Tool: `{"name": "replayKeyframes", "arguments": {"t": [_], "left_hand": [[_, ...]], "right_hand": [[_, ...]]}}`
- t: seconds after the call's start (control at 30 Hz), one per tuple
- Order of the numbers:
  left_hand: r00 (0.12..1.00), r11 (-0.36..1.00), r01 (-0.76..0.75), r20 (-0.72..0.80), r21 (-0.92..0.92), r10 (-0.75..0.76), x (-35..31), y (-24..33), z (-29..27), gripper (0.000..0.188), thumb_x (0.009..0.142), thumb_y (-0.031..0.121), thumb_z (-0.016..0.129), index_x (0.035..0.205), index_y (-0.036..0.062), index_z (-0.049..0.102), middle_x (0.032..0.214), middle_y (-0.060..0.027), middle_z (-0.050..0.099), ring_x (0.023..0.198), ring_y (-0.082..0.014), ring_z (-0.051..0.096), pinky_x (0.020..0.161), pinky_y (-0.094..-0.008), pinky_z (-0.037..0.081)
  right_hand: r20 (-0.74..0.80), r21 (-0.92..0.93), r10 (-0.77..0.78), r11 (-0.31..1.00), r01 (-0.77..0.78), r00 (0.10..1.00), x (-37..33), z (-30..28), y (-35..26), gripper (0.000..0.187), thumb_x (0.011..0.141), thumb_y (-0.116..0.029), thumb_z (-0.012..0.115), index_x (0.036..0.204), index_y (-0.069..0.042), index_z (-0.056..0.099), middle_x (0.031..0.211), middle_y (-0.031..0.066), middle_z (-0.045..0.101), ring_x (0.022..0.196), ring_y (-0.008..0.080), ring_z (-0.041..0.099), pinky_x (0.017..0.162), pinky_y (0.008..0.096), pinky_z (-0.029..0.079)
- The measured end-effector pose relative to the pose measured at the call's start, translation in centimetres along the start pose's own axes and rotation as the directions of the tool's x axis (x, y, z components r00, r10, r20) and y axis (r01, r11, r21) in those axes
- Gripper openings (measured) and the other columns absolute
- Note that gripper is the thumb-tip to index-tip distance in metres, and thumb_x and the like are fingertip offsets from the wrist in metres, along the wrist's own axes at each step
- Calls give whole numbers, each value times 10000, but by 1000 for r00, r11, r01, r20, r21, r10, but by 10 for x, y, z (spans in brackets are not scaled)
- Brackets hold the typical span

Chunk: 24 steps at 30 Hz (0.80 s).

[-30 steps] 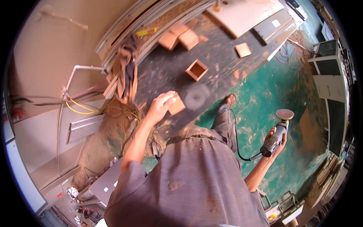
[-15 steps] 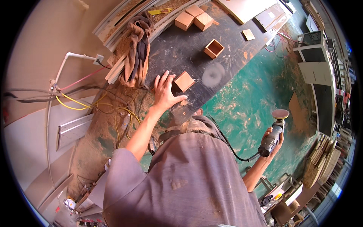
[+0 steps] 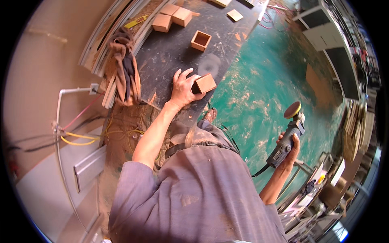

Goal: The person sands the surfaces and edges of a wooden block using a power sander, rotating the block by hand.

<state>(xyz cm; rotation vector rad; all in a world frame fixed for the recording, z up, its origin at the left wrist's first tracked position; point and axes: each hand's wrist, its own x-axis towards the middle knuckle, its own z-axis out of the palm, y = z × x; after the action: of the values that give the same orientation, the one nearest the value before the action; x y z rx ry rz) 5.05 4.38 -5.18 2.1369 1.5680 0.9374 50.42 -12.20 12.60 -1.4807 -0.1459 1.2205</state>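
Left-hand grip (image 3: 183, 87) was closed around a small wooden box (image 3: 204, 84), fingers over its near side and thumb wrapped behind, pinning it at the near edge of the dark table (image 3: 170, 52), just where the top met the drop to the green floor (image 3: 263, 93). Right-hand grip (image 3: 288, 149) was clamped on the grey body of an angle sander (image 3: 287, 139), held out to the side and well apart from the table, its round tan pad (image 3: 292, 109) tilted upward and touching nothing, its black cord trailing back toward the person's waist. Judging by this, the step in hand was positioning and steadying the box before sanding; the next move would call for a firm hold on the box while the pad was brought across and laid flat on a face, with the holding fingers kept out of its path. That box looked like pale reddish-brown bare wood, square, with clean edges, its smooth top face tilted slightly toward the camera; whether it was hollow could not be told from this angle. Farther along the table sat an open square wooden frame (image 3: 201, 40), and beyond it, near the far edge, two closed wooden blocks (image 3: 172, 18) touching each other. A brown and black rag (image 3: 123, 67) hung bunched over the left edge of the table, beside stacked pale boards. Dust and scuffs marked the dark tabletop.
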Motion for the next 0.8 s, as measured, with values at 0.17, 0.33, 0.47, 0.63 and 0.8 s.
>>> {"name": "replayKeyframes", "arguments": {"t": [0.17, 0.33, 0.47, 0.63, 0.8], "left_hand": [[990, 993, -90, 107, -77, 98, 14, -14, -6, 686, 689, 448, 956, 1266, 139, 753, 1329, -141, 703, 1405, -310, 564, 1285, -562, 255], [968, 972, -170, 160, -162, 195, 26, -22, -10, 666, 676, 411, 957, 1241, 131, 744, 1226, -79, 745, 1403, -298, 555, 1278, -576, 256], [938, 943, -243, 193, -226, 288, 37, -35, -14, 661, 691, 423, 949, 1248, 131, 749, 1262, -112, 743, 1401, -309, 559, 1279, -587, 252], [920, 934, -258, 235, -246, 315, 45, -47, -15, 634, 697, 428, 944, 1223, 121, 763, 1271, -161, 724, 1398, -315, 564, 1281, -595, 254], [910, 928, -244, 266, -280, 320, 48, -47, -17, 628, 695, 428, 945, 1214, 123, 767, 1262, -163, 721, 1397, -312, 568, 1280, -603, 265]], "right_hand": [[-68, -380, -199, 911, 159, 978, -52, 44, 29, 528, 889, -322, 842, 1236, -19, 581, 983, 111, 686, 754, 202, 710, 672, 335, 606], [-29, -566, -265, 799, 203, 964, -90, 102, 74, 530, 861, -285, 871, 1245, -26, 613, 1001, 73, 685, 802, 179, 688, 714, 337, 579], [41, -803, -341, 548, 234, 939, -108, 170, 97, 540, 802, -242, 838, 1251, -20, 638, 1019, 65, 713, 883, 172, 672, 811, 350, 564], [181, -930, -361, 238, 278, 915, -111, 229, 116, 687, 787, -275, 827, 1377, -33, 575, 1104, 227, 755, 966, 414, 756, 854, 488, 586], [308, -920, -361, 124, 372, 880, -96, 258, 127, 710, 773, -259, 839, 1392, -26, 579, 1123, 239, 756, 998, 433, 757, 866, 489, 597]]}}
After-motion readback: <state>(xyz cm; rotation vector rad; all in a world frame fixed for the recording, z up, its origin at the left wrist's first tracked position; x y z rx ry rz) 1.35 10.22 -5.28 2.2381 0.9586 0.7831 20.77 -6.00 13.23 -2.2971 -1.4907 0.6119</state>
